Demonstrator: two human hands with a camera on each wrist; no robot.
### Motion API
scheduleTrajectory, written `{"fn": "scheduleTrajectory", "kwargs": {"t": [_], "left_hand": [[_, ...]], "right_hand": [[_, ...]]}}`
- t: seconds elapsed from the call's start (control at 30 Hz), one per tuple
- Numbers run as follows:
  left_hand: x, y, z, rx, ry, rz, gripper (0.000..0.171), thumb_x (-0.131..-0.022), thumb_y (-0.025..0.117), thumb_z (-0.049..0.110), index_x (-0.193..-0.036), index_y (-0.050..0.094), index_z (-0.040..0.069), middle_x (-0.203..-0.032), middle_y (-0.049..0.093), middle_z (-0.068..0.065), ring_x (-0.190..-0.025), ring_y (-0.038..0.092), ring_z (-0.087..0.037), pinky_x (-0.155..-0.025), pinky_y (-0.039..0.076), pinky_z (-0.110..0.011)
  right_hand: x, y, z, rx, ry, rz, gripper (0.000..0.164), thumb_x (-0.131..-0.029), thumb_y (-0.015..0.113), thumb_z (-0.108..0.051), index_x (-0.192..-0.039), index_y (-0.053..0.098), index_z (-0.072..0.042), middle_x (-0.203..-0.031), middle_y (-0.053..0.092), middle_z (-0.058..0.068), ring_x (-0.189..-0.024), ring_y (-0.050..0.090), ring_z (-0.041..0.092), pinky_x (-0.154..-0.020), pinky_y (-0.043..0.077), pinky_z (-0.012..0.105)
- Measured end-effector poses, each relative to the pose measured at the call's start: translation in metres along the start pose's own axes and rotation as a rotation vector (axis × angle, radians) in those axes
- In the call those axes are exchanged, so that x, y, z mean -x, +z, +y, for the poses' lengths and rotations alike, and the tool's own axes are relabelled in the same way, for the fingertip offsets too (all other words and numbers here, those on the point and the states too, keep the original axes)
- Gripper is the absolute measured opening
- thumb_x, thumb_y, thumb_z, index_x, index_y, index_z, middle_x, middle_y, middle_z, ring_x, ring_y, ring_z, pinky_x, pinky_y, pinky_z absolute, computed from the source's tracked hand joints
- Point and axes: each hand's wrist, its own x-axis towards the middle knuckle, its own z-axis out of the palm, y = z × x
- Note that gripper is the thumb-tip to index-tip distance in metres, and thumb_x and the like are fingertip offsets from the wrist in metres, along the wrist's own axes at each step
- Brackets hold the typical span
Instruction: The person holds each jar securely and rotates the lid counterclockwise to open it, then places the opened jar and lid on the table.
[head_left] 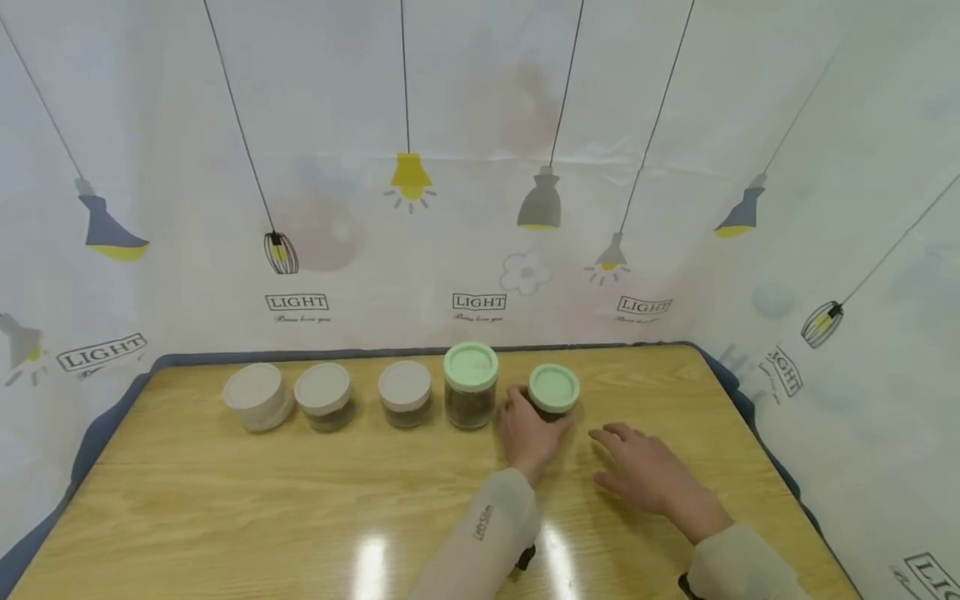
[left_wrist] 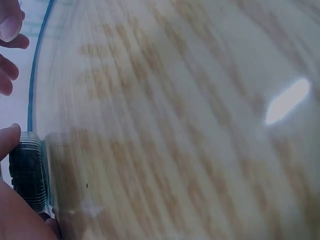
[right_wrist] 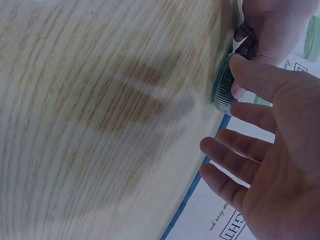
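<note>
At the right end of a row, a short ribbed glass jar with a pale green lid [head_left: 553, 387] and dark contents stands on the wooden table. My left hand [head_left: 528, 433] grips it, thumb and fingers on either side. The left wrist view shows the jar's dark ribbed side [left_wrist: 30, 172] between thumb and fingers. To the right of the jar, my right hand [head_left: 651, 471] hovers with relaxed, spread fingers, holding nothing. A taller green-lidded jar [head_left: 471, 387] stands just left of my left hand.
Further left in the row are three short jars with white lids: one [head_left: 405, 393], a second [head_left: 325, 396] and a third [head_left: 257, 397]. The table [head_left: 300, 508] ends at the back against a white cloth [head_left: 480, 233] printed with lamps.
</note>
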Motion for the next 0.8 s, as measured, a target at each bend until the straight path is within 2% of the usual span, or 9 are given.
{"fn": "scheduleTrajectory", "kwargs": {"t": [0.13, 0.27, 0.43, 0.63, 0.8], "left_hand": [[0.001, -0.002, -0.002, -0.065, 0.072, -0.007, 0.092, -0.068, 0.088, 0.041, -0.143, 0.042, 0.012, -0.138, 0.055, -0.008, -0.132, 0.046, -0.030, -0.115, 0.031, -0.049], [0.003, -0.005, -0.003, -0.055, 0.075, -0.025, 0.091, -0.067, 0.088, 0.040, -0.142, 0.045, 0.014, -0.137, 0.056, -0.007, -0.131, 0.046, -0.028, -0.118, 0.028, -0.048], [0.010, -0.012, -0.005, -0.017, 0.114, -0.048, 0.087, -0.065, 0.089, 0.040, -0.138, 0.049, 0.014, -0.132, 0.059, -0.005, -0.128, 0.049, -0.026, -0.113, 0.034, -0.047], [0.020, -0.024, -0.007, 0.047, 0.168, -0.143, 0.088, -0.065, 0.088, 0.045, -0.139, 0.049, 0.015, -0.129, 0.060, -0.002, -0.123, 0.051, -0.023, -0.108, 0.040, -0.046], [0.027, -0.042, -0.016, 0.025, 0.184, -0.189, 0.096, -0.065, 0.086, 0.052, -0.144, 0.043, 0.017, -0.133, 0.055, -0.004, -0.125, 0.049, -0.024, -0.107, 0.041, -0.048]], "right_hand": [[0.001, 0.000, -0.002, 0.026, -0.015, 0.021, 0.057, -0.090, 0.068, -0.035, -0.137, 0.053, -0.007, -0.135, 0.054, 0.019, -0.117, 0.058, 0.040, -0.092, 0.047, 0.060], [0.001, -0.002, -0.003, 0.013, -0.007, 0.003, 0.057, -0.090, 0.068, -0.036, -0.137, 0.053, -0.007, -0.133, 0.056, 0.019, -0.118, 0.057, 0.041, -0.093, 0.046, 0.062], [0.001, -0.003, -0.005, -0.014, 0.003, -0.027, 0.058, -0.091, 0.067, -0.037, -0.138, 0.051, -0.008, -0.132, 0.058, 0.020, -0.118, 0.057, 0.042, -0.094, 0.045, 0.062], [0.003, -0.002, -0.003, -0.024, 0.010, -0.019, 0.065, -0.090, 0.067, -0.037, -0.142, 0.045, -0.005, -0.133, 0.057, 0.024, -0.119, 0.056, 0.043, -0.096, 0.044, 0.063], [0.006, -0.003, -0.006, -0.034, -0.001, -0.023, 0.063, -0.090, 0.067, -0.036, -0.141, 0.047, -0.005, -0.132, 0.058, 0.024, -0.118, 0.056, 0.044, -0.094, 0.044, 0.063]]}}
